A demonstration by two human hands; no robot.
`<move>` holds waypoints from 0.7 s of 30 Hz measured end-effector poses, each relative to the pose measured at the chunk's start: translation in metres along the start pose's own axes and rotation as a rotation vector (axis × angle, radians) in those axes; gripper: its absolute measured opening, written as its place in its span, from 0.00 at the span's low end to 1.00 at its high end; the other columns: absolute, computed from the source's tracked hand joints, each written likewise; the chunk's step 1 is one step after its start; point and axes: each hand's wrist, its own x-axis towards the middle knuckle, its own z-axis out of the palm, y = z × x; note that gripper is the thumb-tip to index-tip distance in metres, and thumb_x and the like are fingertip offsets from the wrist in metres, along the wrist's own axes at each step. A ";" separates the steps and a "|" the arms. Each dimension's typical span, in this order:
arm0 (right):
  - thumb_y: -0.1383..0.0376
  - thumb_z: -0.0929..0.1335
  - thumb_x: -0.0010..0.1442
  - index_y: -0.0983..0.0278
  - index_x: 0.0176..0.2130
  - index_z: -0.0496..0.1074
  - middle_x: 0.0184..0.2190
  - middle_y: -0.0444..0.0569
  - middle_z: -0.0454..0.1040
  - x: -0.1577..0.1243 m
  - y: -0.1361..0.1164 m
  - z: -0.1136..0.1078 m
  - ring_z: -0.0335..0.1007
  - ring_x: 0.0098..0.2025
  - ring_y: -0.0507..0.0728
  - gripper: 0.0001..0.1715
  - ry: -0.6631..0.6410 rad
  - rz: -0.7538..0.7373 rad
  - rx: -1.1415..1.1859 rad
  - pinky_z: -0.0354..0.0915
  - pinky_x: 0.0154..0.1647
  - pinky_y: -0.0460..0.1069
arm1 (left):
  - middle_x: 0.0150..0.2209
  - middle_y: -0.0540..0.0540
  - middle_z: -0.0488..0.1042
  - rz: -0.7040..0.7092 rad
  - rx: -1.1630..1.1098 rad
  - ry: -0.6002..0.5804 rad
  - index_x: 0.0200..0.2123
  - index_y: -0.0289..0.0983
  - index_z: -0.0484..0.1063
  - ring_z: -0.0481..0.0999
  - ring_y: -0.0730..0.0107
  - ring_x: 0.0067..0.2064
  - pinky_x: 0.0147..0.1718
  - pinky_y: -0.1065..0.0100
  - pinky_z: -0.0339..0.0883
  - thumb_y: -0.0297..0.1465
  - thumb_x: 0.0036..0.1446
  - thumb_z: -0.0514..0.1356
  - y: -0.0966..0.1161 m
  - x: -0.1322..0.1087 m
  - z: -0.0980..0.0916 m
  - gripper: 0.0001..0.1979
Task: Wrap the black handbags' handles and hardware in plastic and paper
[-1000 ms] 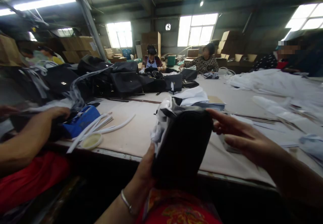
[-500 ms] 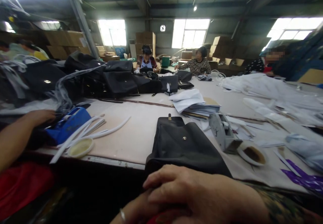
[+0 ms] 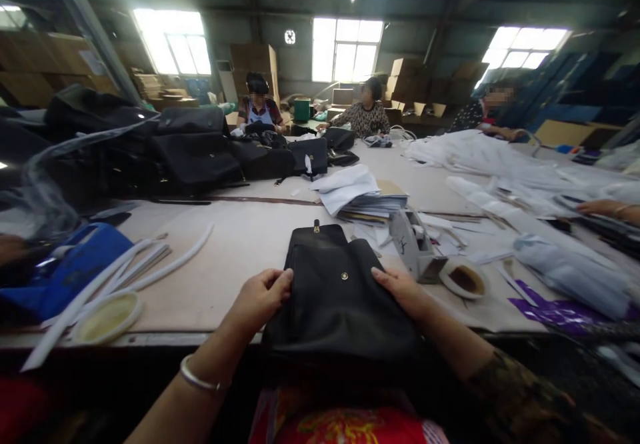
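A black bag [image 3: 336, 291] with a small metal snap lies flat at the near edge of the work table [image 3: 240, 244], partly overhanging it toward me. My left hand [image 3: 263, 295] grips its left side with fingers curled over the edge. My right hand [image 3: 400, 289] holds its right side, fingers closed on the edge. A bangle sits on my left wrist.
A grey tool [image 3: 415, 247] and a small dish [image 3: 463, 279] stand right of the bag. White strips [image 3: 150, 271], a round dish [image 3: 107, 317] and a blue bag [image 3: 70, 267] lie left. Black bags [image 3: 195, 151] pile at the back. Papers [image 3: 360, 194], white cloth and seated people lie beyond.
The bag, held up a second ago, was laid flat on the table. My hands moved from my lap to grip its two sides. The view shifted right.
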 end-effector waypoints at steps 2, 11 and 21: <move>0.44 0.70 0.56 0.64 0.43 0.77 0.39 0.53 0.82 -0.008 0.001 0.008 0.78 0.43 0.67 0.28 0.075 -0.030 -0.161 0.73 0.47 0.61 | 0.38 0.38 0.81 -0.013 0.142 -0.062 0.40 0.33 0.75 0.80 0.52 0.40 0.38 0.60 0.73 0.52 0.53 0.61 0.012 0.010 0.012 0.26; 0.51 0.76 0.49 0.63 0.48 0.71 0.37 0.52 0.83 -0.008 0.026 0.007 0.81 0.39 0.66 0.31 0.077 0.190 0.151 0.77 0.40 0.57 | 0.34 0.40 0.79 0.000 0.314 0.013 0.36 0.34 0.73 0.79 0.54 0.36 0.34 0.62 0.68 0.42 0.53 0.63 0.009 0.022 0.018 0.16; 0.45 0.75 0.47 0.65 0.42 0.77 0.32 0.54 0.83 0.000 0.041 -0.008 0.81 0.31 0.68 0.32 0.160 0.272 -0.073 0.77 0.27 0.53 | 0.47 0.40 0.77 -0.045 0.337 -0.178 0.49 0.38 0.76 0.76 0.52 0.44 0.43 0.60 0.70 0.48 0.39 0.73 0.016 -0.051 -0.013 0.34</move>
